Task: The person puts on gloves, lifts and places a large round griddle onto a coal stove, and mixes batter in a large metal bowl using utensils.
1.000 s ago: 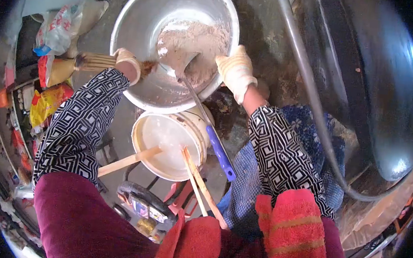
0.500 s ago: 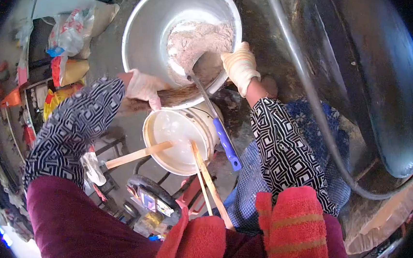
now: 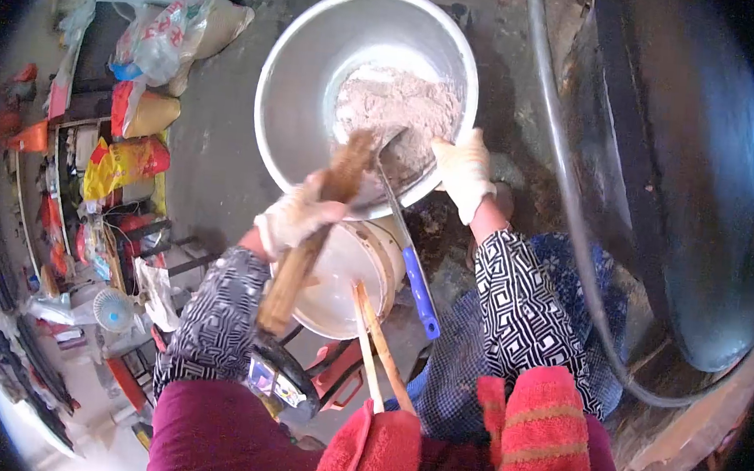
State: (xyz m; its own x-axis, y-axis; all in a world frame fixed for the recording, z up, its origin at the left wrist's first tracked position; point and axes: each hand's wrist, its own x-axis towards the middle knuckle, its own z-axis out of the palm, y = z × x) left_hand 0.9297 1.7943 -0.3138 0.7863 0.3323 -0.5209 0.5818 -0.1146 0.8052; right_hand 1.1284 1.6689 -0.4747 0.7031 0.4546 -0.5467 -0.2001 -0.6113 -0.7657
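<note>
In the head view, my left hand [image 3: 294, 216], in a pale glove, is closed around a thick wooden stick [image 3: 296, 273]. The stick slants over a white bucket [image 3: 341, 299], and its blurred upper end reaches over the basin rim. My right hand [image 3: 463, 176], gloved too, grips the right rim of a large metal basin [image 3: 295, 96]. Pinkish-brown powder [image 3: 405, 105] lies in the basin, with some white powder at its edge. A metal scoop with a blue handle [image 3: 419, 292] leans over the near rim, its head in the powder.
Two thin wooden sticks [image 3: 377, 351] lean out of the bucket towards my body. A curved pipe [image 3: 567, 180] runs along a large dark metal vessel [image 3: 707, 199] on the right. Plastic bags [image 3: 157, 45], a yellow packet [image 3: 125, 167] and a small fan [image 3: 112, 309] are at left.
My left hand has left the basin rim area and swung the wooden stick to a steeper slant over the bucket. My right hand stays at the rim. The whole view has shifted.
</note>
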